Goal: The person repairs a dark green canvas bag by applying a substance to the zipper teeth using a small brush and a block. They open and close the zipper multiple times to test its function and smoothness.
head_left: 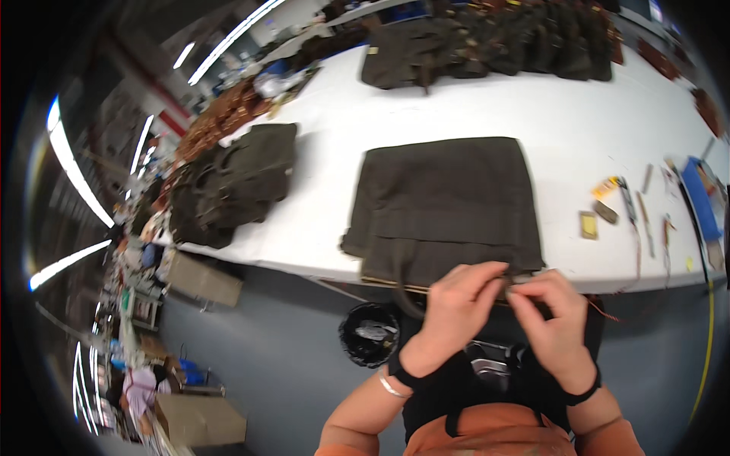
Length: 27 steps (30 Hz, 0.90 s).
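Note:
A dark olive fabric bag (449, 182) lies flat on the white table, with its near edge at the table's front. A looped handle (401, 277) hangs from that edge, left of my hands. My left hand (460, 304) is closed, thumb and fingers pinched at the bag's near right edge. Close beside it, my right hand (555, 315) pinches at the same spot, so the fingertips of both nearly meet. The small dark part between them is mostly hidden; whether it is the handle's end or the edge I cannot tell.
More dark bags are piled at the left (236, 182) and along the far side (494, 45). Right of my bag lie a yellow-faced block (588, 225), several slim tools (628, 201) and a blue bin (701, 190). A black-lined waste bin (369, 334) stands below the table edge.

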Each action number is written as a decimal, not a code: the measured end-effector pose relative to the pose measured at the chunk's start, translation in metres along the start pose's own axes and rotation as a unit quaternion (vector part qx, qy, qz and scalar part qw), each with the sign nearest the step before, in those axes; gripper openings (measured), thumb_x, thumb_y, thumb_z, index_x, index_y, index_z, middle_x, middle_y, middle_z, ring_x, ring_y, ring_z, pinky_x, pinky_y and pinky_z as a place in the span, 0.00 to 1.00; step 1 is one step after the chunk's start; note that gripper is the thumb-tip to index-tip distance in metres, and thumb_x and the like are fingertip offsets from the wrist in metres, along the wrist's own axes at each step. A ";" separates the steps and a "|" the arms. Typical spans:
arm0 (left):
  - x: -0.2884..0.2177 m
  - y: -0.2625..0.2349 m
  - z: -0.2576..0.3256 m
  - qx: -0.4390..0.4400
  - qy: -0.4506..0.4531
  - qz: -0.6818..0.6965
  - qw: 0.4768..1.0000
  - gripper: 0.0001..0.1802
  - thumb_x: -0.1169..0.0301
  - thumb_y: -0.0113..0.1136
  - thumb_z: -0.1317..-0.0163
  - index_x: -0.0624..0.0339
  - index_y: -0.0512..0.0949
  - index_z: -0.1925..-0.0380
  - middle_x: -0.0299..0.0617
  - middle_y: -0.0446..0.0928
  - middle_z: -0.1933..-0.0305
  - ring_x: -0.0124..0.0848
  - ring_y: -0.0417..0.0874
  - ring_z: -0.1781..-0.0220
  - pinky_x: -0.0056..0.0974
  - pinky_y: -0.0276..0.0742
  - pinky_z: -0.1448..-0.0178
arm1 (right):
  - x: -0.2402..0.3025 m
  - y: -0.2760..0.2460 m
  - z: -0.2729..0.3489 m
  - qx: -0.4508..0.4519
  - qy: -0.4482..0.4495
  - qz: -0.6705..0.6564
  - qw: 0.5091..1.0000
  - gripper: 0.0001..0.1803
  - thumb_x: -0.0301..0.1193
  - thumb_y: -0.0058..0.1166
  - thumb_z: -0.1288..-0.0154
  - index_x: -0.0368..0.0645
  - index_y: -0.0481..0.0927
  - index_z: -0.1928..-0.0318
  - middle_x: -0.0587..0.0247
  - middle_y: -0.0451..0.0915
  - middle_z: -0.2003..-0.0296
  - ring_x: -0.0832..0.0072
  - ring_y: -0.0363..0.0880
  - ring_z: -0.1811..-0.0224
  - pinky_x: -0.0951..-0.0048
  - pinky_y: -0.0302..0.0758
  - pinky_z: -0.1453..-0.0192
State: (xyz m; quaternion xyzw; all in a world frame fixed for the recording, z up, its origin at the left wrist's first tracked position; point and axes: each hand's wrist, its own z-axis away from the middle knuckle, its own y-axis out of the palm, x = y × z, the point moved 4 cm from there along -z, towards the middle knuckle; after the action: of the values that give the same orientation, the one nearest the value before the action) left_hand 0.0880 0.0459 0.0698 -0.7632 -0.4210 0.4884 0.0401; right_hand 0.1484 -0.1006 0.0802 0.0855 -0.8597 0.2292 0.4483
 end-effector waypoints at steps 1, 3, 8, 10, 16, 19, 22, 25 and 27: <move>0.001 0.000 0.001 0.009 -0.027 0.012 1.000 0.13 0.81 0.65 0.43 0.60 0.84 0.57 0.43 0.85 0.63 0.29 0.88 0.64 0.31 0.83 0.61 | -0.002 0.004 0.007 -0.017 -0.036 0.011 0.999 0.08 0.19 0.67 0.47 0.36 0.82 0.65 0.55 0.79 0.70 0.63 0.81 0.69 0.69 0.77 0.65; 0.001 0.003 0.002 0.023 -0.056 0.052 0.997 0.13 0.84 0.64 0.43 0.64 0.84 0.56 0.42 0.86 0.59 0.26 0.88 0.59 0.29 0.84 0.55 | -0.010 0.007 0.017 -0.034 -0.045 0.001 0.998 0.09 0.18 0.66 0.46 0.36 0.82 0.64 0.55 0.79 0.68 0.65 0.80 0.72 0.71 0.76 0.69; 0.006 0.005 0.002 0.049 -0.093 0.111 0.988 0.14 0.85 0.61 0.39 0.69 0.81 0.53 0.43 0.85 0.58 0.25 0.86 0.56 0.28 0.83 0.52 | -0.019 0.019 0.025 -0.066 -0.043 -0.036 0.996 0.09 0.18 0.66 0.45 0.36 0.82 0.63 0.57 0.78 0.67 0.69 0.79 0.74 0.72 0.74 0.73; 0.010 0.005 0.003 0.055 -0.105 0.131 0.984 0.14 0.86 0.60 0.38 0.70 0.79 0.51 0.44 0.85 0.58 0.25 0.85 0.56 0.28 0.83 0.51 | -0.020 0.021 0.026 -0.072 -0.042 -0.047 0.995 0.09 0.19 0.66 0.44 0.37 0.83 0.62 0.58 0.78 0.67 0.69 0.79 0.74 0.72 0.74 0.73; 0.010 0.002 0.001 0.060 -0.108 0.110 0.986 0.14 0.84 0.63 0.41 0.65 0.80 0.54 0.45 0.86 0.60 0.29 0.88 0.58 0.31 0.85 0.55 | -0.018 0.006 0.018 -0.027 -0.017 -0.061 0.998 0.09 0.19 0.65 0.44 0.38 0.83 0.61 0.58 0.79 0.69 0.67 0.79 0.73 0.71 0.74 0.71; 0.010 0.003 0.002 0.033 -0.087 0.114 0.989 0.12 0.83 0.63 0.41 0.66 0.76 0.57 0.47 0.86 0.61 0.29 0.88 0.58 0.31 0.85 0.56 | -0.016 -0.012 0.002 -0.030 -0.025 -0.043 0.998 0.08 0.18 0.65 0.45 0.36 0.83 0.63 0.56 0.80 0.70 0.65 0.80 0.70 0.71 0.75 0.68; 0.005 0.002 0.001 0.063 -0.049 0.040 0.996 0.14 0.85 0.62 0.39 0.68 0.69 0.57 0.50 0.85 0.59 0.24 0.84 0.57 0.27 0.82 0.54 | -0.017 -0.019 -0.018 -0.026 -0.027 -0.026 0.999 0.06 0.20 0.64 0.44 0.35 0.83 0.64 0.56 0.81 0.69 0.65 0.80 0.69 0.71 0.76 0.66; -0.003 -0.004 -0.001 0.088 -0.015 -0.022 0.996 0.08 0.86 0.61 0.40 0.67 0.76 0.62 0.51 0.85 0.55 0.27 0.87 0.58 0.29 0.81 0.56 | -0.021 -0.018 -0.032 -0.017 -0.024 -0.033 0.999 0.05 0.22 0.64 0.42 0.35 0.83 0.65 0.57 0.81 0.68 0.66 0.81 0.67 0.71 0.76 0.64; -0.014 -0.005 -0.003 0.083 0.026 -0.046 0.995 0.09 0.85 0.61 0.43 0.64 0.82 0.63 0.51 0.84 0.52 0.37 0.88 0.56 0.33 0.82 0.54 | -0.022 -0.017 -0.039 -0.023 -0.025 -0.041 0.999 0.05 0.22 0.64 0.43 0.35 0.83 0.65 0.57 0.81 0.68 0.67 0.81 0.66 0.71 0.76 0.63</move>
State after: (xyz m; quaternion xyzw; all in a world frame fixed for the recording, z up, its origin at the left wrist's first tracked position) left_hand 0.0847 0.0405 0.0834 -0.7493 -0.4126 0.4996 0.1371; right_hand 0.1957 -0.0988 0.0872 0.1166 -0.8715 0.1887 0.4374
